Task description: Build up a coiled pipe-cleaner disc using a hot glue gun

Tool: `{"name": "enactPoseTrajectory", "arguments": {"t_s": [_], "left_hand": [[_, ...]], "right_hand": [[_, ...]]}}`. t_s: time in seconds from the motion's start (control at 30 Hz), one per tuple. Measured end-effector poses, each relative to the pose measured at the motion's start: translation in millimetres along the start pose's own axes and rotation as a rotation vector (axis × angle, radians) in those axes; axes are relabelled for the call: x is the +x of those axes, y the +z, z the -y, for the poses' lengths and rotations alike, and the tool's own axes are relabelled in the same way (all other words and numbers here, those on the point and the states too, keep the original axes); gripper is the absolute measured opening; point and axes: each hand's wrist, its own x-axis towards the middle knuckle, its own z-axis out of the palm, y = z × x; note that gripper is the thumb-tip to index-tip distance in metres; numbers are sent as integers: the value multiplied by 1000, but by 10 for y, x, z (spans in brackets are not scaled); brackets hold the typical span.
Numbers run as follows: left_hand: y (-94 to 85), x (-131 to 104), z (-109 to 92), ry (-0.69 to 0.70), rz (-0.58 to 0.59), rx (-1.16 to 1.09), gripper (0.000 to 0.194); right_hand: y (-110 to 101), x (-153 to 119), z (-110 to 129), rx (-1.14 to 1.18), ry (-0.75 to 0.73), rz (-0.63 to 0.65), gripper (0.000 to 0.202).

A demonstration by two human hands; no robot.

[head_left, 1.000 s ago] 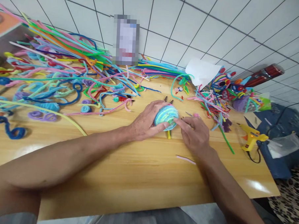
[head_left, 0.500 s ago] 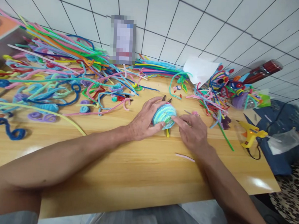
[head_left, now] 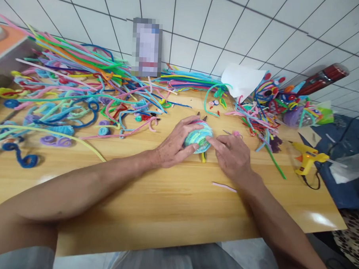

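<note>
My left hand is closed around a rounded piece of coiled blue and green pipe cleaners, its thumb on the near side and its fingers over the far side. The index fingertip of my right hand touches the right side of this piece. The other right fingers are curled in; whether they pinch anything is hidden. Dark pointed tips and a yellow handle end, apparently pliers, stick out from beneath the piece. Just beyond my right hand lies a thin metal tool with a pink part, partly hidden.
Loose pipe cleaners are heaped at the left and back. A phone leans on the tiled wall. To the right are a white paper, finished figures, a red flask and a yellow glue gun. A pink strip lies in front.
The view has shifted slightly, so things at the right appear further right. Both hands keep nearly the same place on the coiled piece, which looks slightly turned.
</note>
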Motion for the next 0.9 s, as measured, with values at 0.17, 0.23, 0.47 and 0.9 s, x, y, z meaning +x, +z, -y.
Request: {"name": "enactPoseTrajectory", "arguments": {"t_s": [0.17, 0.23, 0.47, 0.9], "left_hand": [[5, -10, -3, 30, 13, 22, 34], [-1, -6, -12, 21, 32, 25, 30], [-25, 15, -31, 3, 69, 33, 28], [-11, 16, -31, -10, 68, 64, 29]], "right_hand": [[-13, 48, 32, -25, -17, -30, 39], [-23, 64, 36, -33, -28, -26, 38], [-5, 52, 32, 7, -7, -35, 42], [20, 41, 45, -17, 3, -21, 51]]}}
